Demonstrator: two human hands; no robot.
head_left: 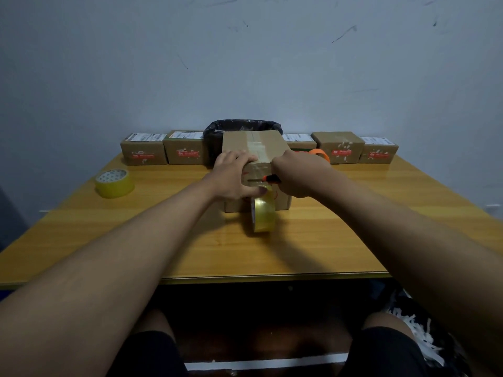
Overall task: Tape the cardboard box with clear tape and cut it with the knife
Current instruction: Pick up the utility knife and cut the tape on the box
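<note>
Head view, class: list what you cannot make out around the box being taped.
- Knife blade tip: too small, partly behind the left hand.
- Knife handle: hidden inside the right hand.
- Box front: covered by both hands and the tape roll.
- Back-row labels: too small.

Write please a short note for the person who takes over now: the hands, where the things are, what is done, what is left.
Left hand: presses on the cardboard box at its near top edge.
Right hand: holds the orange knife, blade against the box's front face.
Clear tape roll: hangs in front of the box, strip not cut.
Done: tape runs along the top seam.
Left: cut the strip, press the end down.
Spare roll lies on the table, left.
</note>
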